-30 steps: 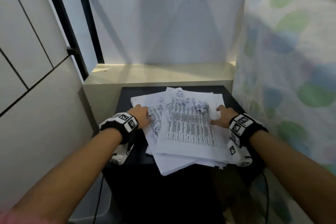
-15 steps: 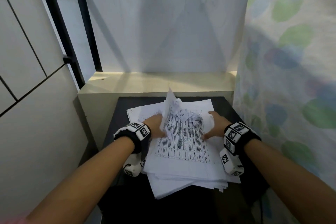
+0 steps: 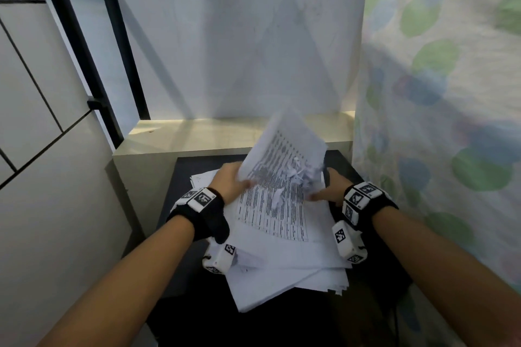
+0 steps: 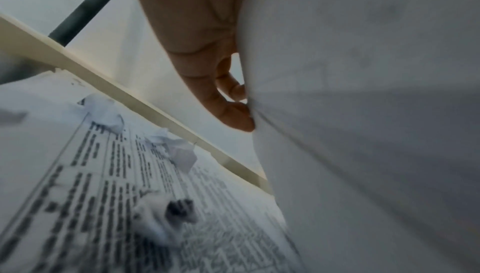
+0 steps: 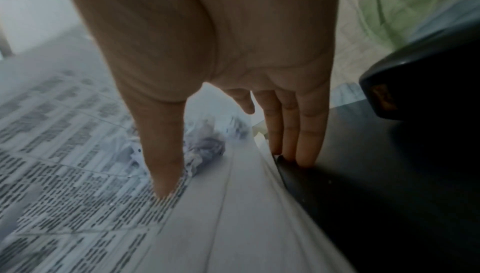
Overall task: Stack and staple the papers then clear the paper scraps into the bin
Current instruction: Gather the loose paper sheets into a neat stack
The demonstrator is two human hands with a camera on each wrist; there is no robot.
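A loose stack of printed white papers [image 3: 282, 248] lies on a small black table [image 3: 194, 172]. My left hand [image 3: 231, 182] pinches the left edge of the top sheets and tilts their far end up; in the left wrist view its fingers [image 4: 233, 113] sit behind the raised sheet [image 4: 363, 113]. My right hand [image 3: 328, 191] grips the stack's right edge, thumb [image 5: 163, 164] on the print, fingers [image 5: 298, 133] down along the edge against the table. Crumpled paper scraps [image 3: 304, 175] lie in the fold of the raised sheets. More scraps [image 4: 166, 216] rest on a lower sheet.
A cream ledge [image 3: 197, 132] and a white wall stand behind the table. A tiled wall is at the left and a patterned curtain [image 3: 437, 93] hangs close on the right. A dark rounded object [image 5: 415, 72] sits on the table's right side.
Both hands have drawn closer together on the stack. The far end of the top sheets has risen and the scraps have slid toward my right hand.
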